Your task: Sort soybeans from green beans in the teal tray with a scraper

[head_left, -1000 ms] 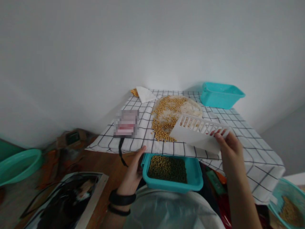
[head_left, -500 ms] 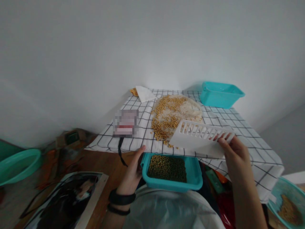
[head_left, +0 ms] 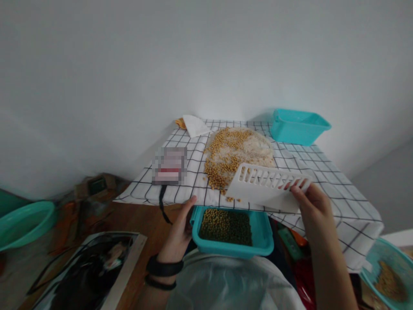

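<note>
My left hand (head_left: pixel 183 224) grips the left end of a teal plastic bin (head_left: pixel 232 249), held just below the table's front edge. Inside the bin lie yellow soybeans (head_left: pixel 214 219) beside darker green beans (head_left: pixel 240 230). My right hand (head_left: pixel 311 200) is closed on the right end of a white slotted plastic divider (head_left: pixel 258 189), which stands on edge upon the checked tablecloth (head_left: pixel 193 172). Behind the divider's left part, loose soybeans (head_left: pixel 222 165) are spread over a pale heap of rice-like grains (head_left: pixel 258 148). A few soybeans sit in front of the divider's left end.
A second teal bin (head_left: pixel 298 129) stands at the table's back right. A blurred-out card or device (head_left: pixel 169 165) with a black strap lies at left, with a white paper (head_left: pixel 195 125) behind it. A green basin (head_left: pixel 29 224) and a bowl (head_left: pixel 387 271) are at the sides.
The white divider in my right hand has slid slightly left on the cloth. My left hand and the bin it holds stay almost where they were.
</note>
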A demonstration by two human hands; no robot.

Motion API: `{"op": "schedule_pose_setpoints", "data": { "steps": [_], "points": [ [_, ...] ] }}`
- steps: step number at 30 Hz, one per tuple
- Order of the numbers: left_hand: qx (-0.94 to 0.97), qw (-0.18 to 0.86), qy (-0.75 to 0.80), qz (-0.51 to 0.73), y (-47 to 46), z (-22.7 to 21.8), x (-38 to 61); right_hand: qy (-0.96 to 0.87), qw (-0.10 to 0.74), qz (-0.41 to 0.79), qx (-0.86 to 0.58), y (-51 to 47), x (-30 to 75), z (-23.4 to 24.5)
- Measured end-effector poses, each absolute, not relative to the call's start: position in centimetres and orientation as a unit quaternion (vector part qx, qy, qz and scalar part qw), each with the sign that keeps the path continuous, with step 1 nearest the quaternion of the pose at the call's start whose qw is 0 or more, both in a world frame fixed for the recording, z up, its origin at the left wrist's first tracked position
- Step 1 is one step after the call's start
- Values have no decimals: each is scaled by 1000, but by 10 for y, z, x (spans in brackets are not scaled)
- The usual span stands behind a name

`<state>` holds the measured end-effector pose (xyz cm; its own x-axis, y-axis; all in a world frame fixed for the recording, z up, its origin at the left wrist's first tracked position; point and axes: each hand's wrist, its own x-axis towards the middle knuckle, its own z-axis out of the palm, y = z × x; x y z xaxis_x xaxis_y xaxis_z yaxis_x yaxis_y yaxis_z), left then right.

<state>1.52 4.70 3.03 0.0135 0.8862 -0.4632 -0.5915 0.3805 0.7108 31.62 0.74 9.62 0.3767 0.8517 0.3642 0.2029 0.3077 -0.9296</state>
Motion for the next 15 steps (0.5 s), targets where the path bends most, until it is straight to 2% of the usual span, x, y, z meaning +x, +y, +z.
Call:
{"op": "schedule_pose_setpoints", "data": {
  "steps": [9,15],
  "points": [
    [156,700,461,524,45,37,18,-492,632,290,-523,1,315,99],
    [149,696,465,526,45,37,18,-448,700,223,-510,2,327,97]
  ]
}}
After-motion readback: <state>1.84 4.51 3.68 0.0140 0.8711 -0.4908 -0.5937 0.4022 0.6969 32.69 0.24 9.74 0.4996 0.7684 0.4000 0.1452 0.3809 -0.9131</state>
